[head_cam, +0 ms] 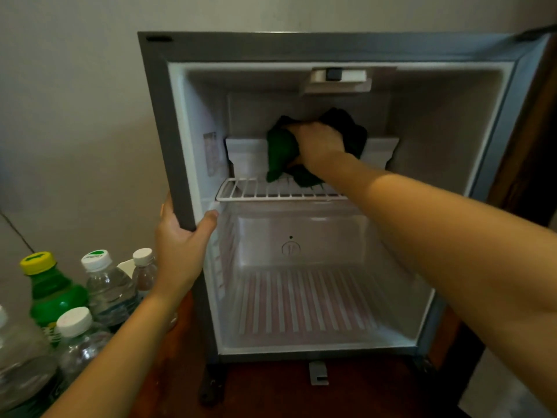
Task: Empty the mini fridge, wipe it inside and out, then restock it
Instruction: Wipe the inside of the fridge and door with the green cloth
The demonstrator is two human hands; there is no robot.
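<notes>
No writing can be read. The sticker on the fridge's inner left wall is a blur, and the green mark on the water bottle's white cap is too soft to make out. The green bottle has a yellow cap with a green patch on top, also unreadable.

These bottles stand in a cluster left of the fridge, near its side. A small bottle with a white cap is nearest the cabinet, and two more clear ones sit at the lower left corner. The fridge stands on a brown wooden table. The right forearm crosses the open front and hides part of the wire shelf and the right wall.

The fridge is open and holds no goods. It has a grey frame and a white lining, with a control box at the top, a white ledge across the back and a ribbed floor. A small round mark shows on the rear wall.

The left grip clasps the fridge's left front edge, thumb on the inner side and fingers round the outside. The right grip is deep inside, above the wire shelf, fingers curled over a green cloth held against the ledge (its loose end hangs down to the shelf).
</notes>
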